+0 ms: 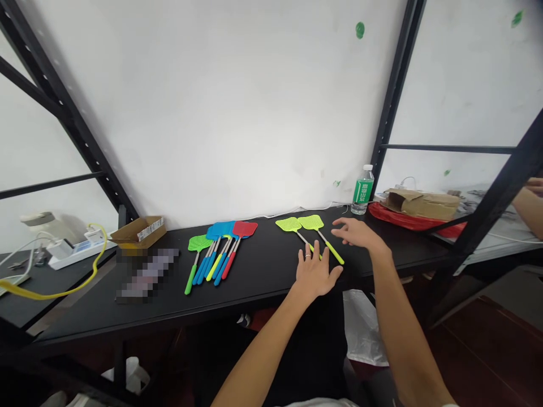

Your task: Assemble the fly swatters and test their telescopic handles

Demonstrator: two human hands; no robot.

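Observation:
Two yellow-green fly swatters [311, 230] lie side by side on the black table [263, 271], heads toward the wall. My left hand [313, 272] lies flat on the table with fingers spread, its fingertips touching the handle of the left swatter; a ring shows on one finger. My right hand [355, 232] hovers open just right of the swatters, fingers stretched toward them, holding nothing. Further left lies a bunch of several swatters [218, 249] in green, blue and red.
A small cardboard box [138, 230] sits at the back left, near a power strip [80, 249] and a yellow cable [51, 293]. A green-labelled water bottle [362, 190], a red bag and a brown carton [419, 203] stand right. Black shelf struts frame the table. Another person's arm [530, 203] shows at far right.

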